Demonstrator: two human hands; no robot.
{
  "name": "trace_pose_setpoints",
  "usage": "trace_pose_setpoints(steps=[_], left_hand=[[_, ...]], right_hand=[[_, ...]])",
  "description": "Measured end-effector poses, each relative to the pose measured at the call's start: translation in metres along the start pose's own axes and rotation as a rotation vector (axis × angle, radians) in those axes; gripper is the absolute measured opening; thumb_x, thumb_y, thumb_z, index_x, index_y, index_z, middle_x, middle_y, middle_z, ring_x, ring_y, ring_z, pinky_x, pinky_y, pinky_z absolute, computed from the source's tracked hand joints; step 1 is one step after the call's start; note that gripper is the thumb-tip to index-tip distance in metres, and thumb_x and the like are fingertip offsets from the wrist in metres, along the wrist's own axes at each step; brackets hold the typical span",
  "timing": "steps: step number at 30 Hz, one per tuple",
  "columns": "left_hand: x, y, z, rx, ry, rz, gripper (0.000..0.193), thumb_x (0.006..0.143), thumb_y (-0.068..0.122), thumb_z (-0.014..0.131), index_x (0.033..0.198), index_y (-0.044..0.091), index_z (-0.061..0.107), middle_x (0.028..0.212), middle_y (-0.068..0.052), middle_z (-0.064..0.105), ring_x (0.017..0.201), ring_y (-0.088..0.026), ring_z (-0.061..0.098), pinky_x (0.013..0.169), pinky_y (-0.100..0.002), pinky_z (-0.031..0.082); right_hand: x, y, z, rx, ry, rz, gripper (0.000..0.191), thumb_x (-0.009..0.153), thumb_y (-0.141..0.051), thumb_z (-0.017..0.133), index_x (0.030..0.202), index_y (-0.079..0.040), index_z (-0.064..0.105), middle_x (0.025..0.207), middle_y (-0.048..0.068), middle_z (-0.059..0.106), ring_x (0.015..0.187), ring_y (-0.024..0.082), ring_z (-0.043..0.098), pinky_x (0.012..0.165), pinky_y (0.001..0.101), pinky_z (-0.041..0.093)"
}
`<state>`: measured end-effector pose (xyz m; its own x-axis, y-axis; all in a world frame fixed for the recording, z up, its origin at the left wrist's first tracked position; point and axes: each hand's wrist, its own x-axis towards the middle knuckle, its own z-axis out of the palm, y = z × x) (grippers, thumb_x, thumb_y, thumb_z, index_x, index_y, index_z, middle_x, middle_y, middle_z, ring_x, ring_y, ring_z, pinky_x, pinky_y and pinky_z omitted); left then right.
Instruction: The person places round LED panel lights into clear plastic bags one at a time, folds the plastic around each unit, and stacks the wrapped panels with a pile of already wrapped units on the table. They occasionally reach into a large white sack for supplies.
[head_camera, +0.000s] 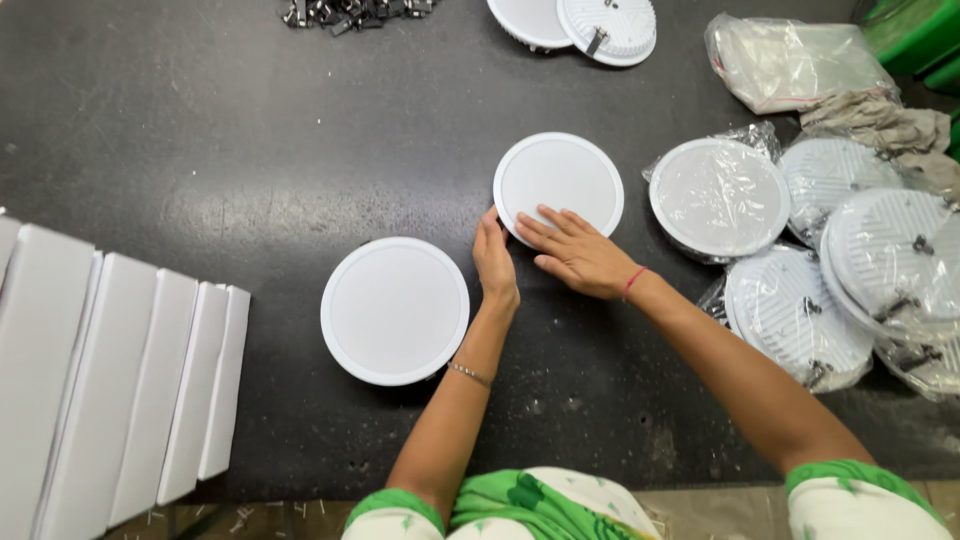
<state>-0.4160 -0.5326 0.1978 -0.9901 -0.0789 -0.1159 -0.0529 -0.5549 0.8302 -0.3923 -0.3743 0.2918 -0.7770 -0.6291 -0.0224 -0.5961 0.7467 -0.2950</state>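
Note:
A round white light panel (560, 180) lies flat, face up, on the dark table (250, 140). My right hand (578, 253) rests flat on its lower left part, fingers spread over the face. My left hand (494, 260) presses its fingertips against the panel's lower left rim from the side. A second round white panel (394, 310) lies to the left of my left hand, untouched.
Several round panels wrapped in clear plastic (800, 240) are piled at the right, with a cloth (880, 125) and a plastic bag (790, 60) behind them. White flat boxes (110, 380) stand in a row at the left. More panels (585, 25) and small metal clips (350, 12) lie at the far edge.

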Motion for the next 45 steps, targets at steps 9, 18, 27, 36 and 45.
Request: trace_pose_setpoints(steps=[9, 18, 27, 36, 45], left_hand=[[0.001, -0.001, 0.01, 0.076, 0.073, 0.051, 0.038, 0.1, 0.001, 0.053, 0.138, -0.006, 0.054, 0.133, -0.016, 0.064, 0.122, -0.02, 0.062, 0.104, -0.032, 0.048], [0.007, -0.012, 0.002, 0.257, 0.085, 0.079, 0.036, 0.099, 0.004, 0.061, 0.134, -0.002, 0.058, 0.109, -0.012, 0.069, 0.094, -0.014, 0.066, 0.081, -0.028, 0.055], [0.021, -0.031, -0.024, 0.138, -0.022, 0.082, 0.033, 0.098, 0.0, 0.061, 0.13, -0.003, 0.055, 0.114, -0.009, 0.066, 0.08, -0.01, 0.062, 0.066, -0.024, 0.054], [-0.064, 0.036, 0.013, 0.6, 0.035, 0.276, 0.06, 0.103, 0.008, 0.058, 0.156, 0.004, 0.031, 0.16, -0.017, 0.026, 0.135, -0.029, 0.042, 0.113, -0.046, 0.041], [-0.318, 0.016, 0.141, 0.682, -0.918, 0.465, 0.057, 0.117, 0.035, 0.044, 0.166, 0.01, 0.03, 0.175, -0.008, 0.03, 0.163, -0.03, 0.018, 0.139, -0.052, 0.013]], right_hand=[[0.073, 0.037, 0.01, -0.118, 0.103, 0.07, 0.06, 0.108, -0.039, 0.032, 0.162, -0.013, 0.028, 0.17, 0.004, 0.024, 0.157, 0.026, 0.018, 0.126, 0.0469, 0.014], [0.044, 0.081, 0.041, -0.019, 0.398, 0.732, 0.08, 0.105, -0.054, 0.037, 0.159, 0.004, 0.023, 0.168, 0.023, 0.018, 0.157, 0.036, 0.015, 0.126, 0.0477, 0.012], [-0.087, -0.066, 0.071, -0.066, 0.344, 0.911, 0.078, 0.103, -0.054, 0.045, 0.151, 0.006, 0.036, 0.164, 0.026, 0.02, 0.153, 0.042, 0.015, 0.122, 0.0539, 0.012], [-0.292, -0.202, 0.075, 0.69, 0.968, 1.25, 0.035, 0.1, -0.017, 0.053, 0.131, -0.009, 0.069, 0.135, 0.011, 0.071, 0.11, 0.029, 0.074, 0.099, 0.0415, 0.057], [-0.494, -0.206, 0.249, 0.612, 0.916, 1.701, 0.069, 0.109, -0.059, 0.033, 0.146, -0.004, 0.051, 0.152, 0.023, 0.051, 0.143, 0.036, 0.046, 0.122, 0.05, 0.035]])
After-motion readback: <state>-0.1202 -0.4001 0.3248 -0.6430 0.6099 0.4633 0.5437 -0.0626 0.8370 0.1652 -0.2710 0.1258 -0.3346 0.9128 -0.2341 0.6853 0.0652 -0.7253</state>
